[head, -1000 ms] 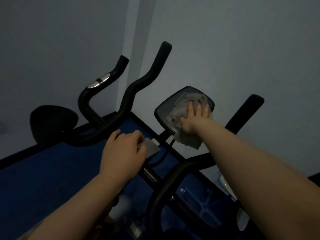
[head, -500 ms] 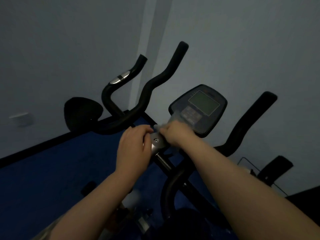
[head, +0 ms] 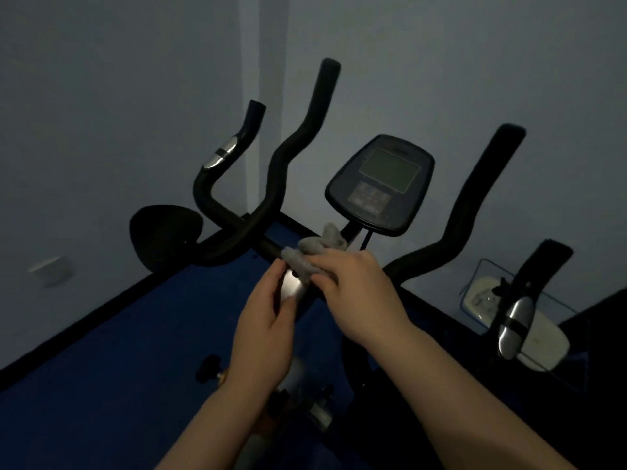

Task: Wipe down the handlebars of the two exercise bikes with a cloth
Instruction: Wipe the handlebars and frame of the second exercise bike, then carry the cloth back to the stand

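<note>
Now right hand (head: pixel 359 293) bunches the soft grey cloth (head: pixel 312 256) on the matte handlebar (head: pixel 271 184); left fingers (head: pixel 271 286) lie loose.

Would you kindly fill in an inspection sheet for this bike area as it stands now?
Surface: blue floor mat, dim light.
Job's things: grey cloth bunched on the near bike's handlebar; second handlebar behind.
Clutter: clear box by the wall, at right.
Grips: right hand holds the cloth; left hand rests on the silver clamp.
Cables: one under the console.
Surroundings: bare walls, wall socket.
</note>
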The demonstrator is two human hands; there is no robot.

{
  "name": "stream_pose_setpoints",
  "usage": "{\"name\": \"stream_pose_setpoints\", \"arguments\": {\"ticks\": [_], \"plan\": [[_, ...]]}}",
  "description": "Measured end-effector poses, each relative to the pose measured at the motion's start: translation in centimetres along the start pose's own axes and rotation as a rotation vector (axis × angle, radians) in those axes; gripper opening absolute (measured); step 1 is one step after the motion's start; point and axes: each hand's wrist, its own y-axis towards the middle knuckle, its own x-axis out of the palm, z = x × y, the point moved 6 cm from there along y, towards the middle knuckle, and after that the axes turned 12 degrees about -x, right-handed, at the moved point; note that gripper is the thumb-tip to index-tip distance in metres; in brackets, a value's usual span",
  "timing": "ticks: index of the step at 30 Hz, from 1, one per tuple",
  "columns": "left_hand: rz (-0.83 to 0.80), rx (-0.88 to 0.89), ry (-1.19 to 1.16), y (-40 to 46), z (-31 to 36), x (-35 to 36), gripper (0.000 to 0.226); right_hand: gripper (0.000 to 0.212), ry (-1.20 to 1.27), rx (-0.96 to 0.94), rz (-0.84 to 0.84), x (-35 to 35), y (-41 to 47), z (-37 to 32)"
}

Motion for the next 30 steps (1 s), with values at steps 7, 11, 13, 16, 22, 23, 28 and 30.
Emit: {"name": "stream_pose_setpoints", "arguments": {"ticks": [7,11,13,16,22,23,28,30], "plan": [[-0.079,0.141,0.035,-3.5,5.1,1.3,0.037,0.03,0.068,-0.046,0.175,-4.5,-5.4,-1.0],[-0.193,0.242,0.029,-7.2,8.7,5.5,0.034,0.031,0.081,0.013,0.365,-9.1,-10.7,0.1],[-0.245,0.307,0.043,-9.7,10.4,8.3,0.035,0.032,0.032,0.024,0.395,-11.5,-14.2,1.0],[-0.322,0.371,0.089,-14.0,11.7,13.5,0.038,0.031,-0.072,0.063,0.42,-14.5,-20.6,2.8],[-0.543,0.38,0.25,-23.0,8.8,25.7,0.04,0.028,-0.178,0.285,0.373,-16.7,-35.3,9.9],[-0.558,0.37,0.293,-24.0,7.6,27.3,0.042,0.028,-0.175,0.331,0.352,-16.2,-37.6,11.4],[-0.556,0.209,0.603,-26.7,-0.5,32.6,0.041,0.026,-0.139,0.537,0.192,-12.3,-46.0,18.2],[-0.586,0.153,0.677,-27.6,-2.8,34.3,0.042,0.027,-0.108,0.605,0.149,-10.8,-48.9,20.5]]}}
